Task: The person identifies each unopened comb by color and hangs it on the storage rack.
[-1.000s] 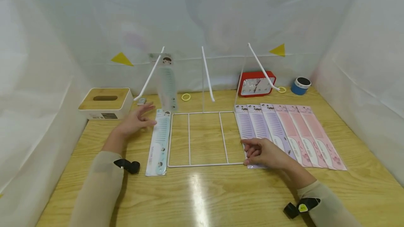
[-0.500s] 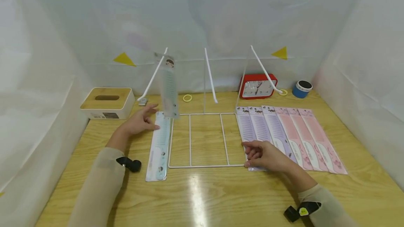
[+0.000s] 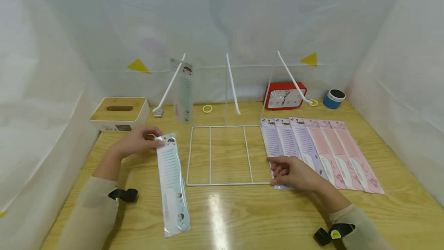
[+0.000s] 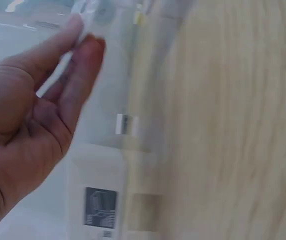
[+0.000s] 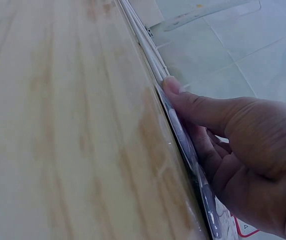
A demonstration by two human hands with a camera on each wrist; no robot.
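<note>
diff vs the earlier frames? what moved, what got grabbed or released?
The left hand took hold of the blue packaged comb by its top end, pinching it, and pulled it toward the person and away from the white wire rack, so it now lies slanted. The right hand stayed on the purple comb packs; the hanging comb pack is unchanged.

My blue packaged comb [image 3: 171,182] lies slanted on the tabletop left of the white wire rack [image 3: 225,155], top end pinched. A purple packaged comb [image 3: 274,146] lies flat along the rack's right edge.
</note>
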